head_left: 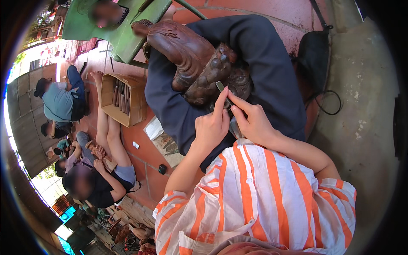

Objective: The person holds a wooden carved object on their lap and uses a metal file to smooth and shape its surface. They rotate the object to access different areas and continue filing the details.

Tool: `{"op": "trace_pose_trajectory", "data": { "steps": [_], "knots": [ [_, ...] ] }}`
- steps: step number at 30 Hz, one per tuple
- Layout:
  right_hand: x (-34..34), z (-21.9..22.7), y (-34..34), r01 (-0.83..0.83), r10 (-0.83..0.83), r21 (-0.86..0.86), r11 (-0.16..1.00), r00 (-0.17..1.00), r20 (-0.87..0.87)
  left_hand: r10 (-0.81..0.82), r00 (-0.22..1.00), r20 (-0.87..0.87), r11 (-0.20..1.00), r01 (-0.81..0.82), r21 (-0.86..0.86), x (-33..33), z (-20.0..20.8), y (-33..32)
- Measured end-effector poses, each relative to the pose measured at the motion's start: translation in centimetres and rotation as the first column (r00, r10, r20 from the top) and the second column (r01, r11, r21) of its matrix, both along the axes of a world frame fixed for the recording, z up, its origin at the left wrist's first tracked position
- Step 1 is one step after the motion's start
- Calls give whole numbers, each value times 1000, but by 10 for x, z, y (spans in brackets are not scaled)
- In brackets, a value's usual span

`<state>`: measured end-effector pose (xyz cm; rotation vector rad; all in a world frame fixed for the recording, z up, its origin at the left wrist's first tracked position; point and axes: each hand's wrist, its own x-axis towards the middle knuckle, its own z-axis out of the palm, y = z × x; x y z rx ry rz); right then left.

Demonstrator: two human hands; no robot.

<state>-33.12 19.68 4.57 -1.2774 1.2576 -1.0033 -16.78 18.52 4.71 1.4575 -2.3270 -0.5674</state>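
A dark brown carved wooden statue (187, 55) of a robed figure lies between my legs, its head toward the far left and its rounded, lumpy base toward me. Over the near end of that base, my left hand (212, 127) and my right hand (257, 121) come together. Between their fingers is a narrow, flat grey tool (220, 86), file-like in shape, its tip pointing away from me at the carving. Both index fingers stretch along it, close to its tip. The rest of the tool is mostly covered by my fingers, so its exact kind is unclear.
Left of my leg stands a cardboard box (123, 100) of long-handled tools. A green chair (123, 25) is at the far left. Nearby a person (93, 178) sits holding a small carving (100, 151). On the right, a black bag (313, 59) and a cable (333, 106) rest by a wall.
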Motion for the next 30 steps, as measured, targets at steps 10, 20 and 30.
{"op": "trace_pose_trajectory", "data": {
  "steps": [10, 20, 30],
  "knots": [
    [3, 12, -7, 4, -4, -13, 1000, 999, -37, 2, 999, -48, 1000, -2, -15, 2, 0, -8],
    [-1, 4, -2, 15, -43, 129, 992, 974, 223, 41, 970, -241, 997, -25, 68, -1, 12, 9],
    [-40, 14, -25, 119, -111, 27, 993, 795, 596, 565, 573, -594, 566, 255, 784, -16, 27, 36]
  ]
}}
